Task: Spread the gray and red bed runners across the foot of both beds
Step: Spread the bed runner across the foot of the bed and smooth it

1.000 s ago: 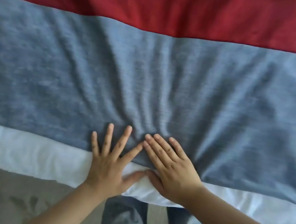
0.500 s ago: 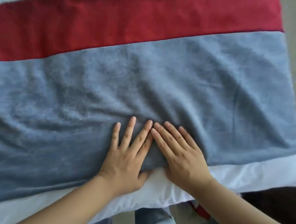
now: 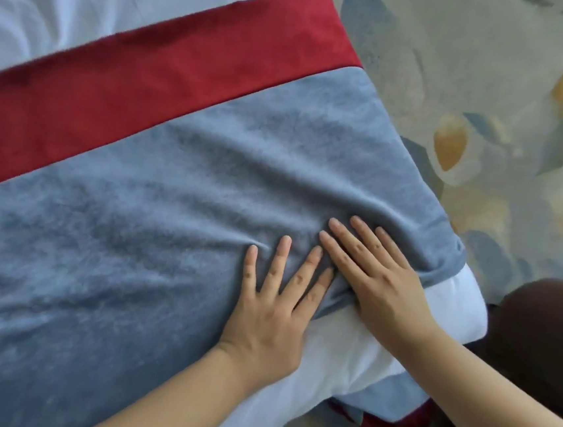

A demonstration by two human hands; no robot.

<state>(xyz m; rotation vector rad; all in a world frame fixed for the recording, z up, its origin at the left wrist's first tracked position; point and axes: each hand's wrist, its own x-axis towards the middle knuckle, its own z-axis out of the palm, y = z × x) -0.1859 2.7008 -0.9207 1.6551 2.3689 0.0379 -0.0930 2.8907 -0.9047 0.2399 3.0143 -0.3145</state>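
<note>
A gray and red bed runner lies across the foot of a white bed (image 3: 453, 309). Its wide gray band (image 3: 132, 250) is nearest me and still shows wrinkles; its red band (image 3: 130, 88) runs along the far side. My left hand (image 3: 275, 302) lies flat on the gray band, fingers spread. My right hand (image 3: 374, 274) presses flat just beside it, near the runner's right end at the bed corner. Both palms rest on the cloth and hold nothing.
White sheet (image 3: 70, 3) shows beyond the red band. A patterned carpet (image 3: 506, 114) with yellow and blue shapes lies right of the bed. A dark brown object (image 3: 543, 335) sits at the right edge. Red and gray cloth (image 3: 380, 422) hangs below the bed corner.
Both hands have slid right along the gray band, from the middle of the bed to its right corner. The view has swung right, bringing the bed's end and carpet into sight.
</note>
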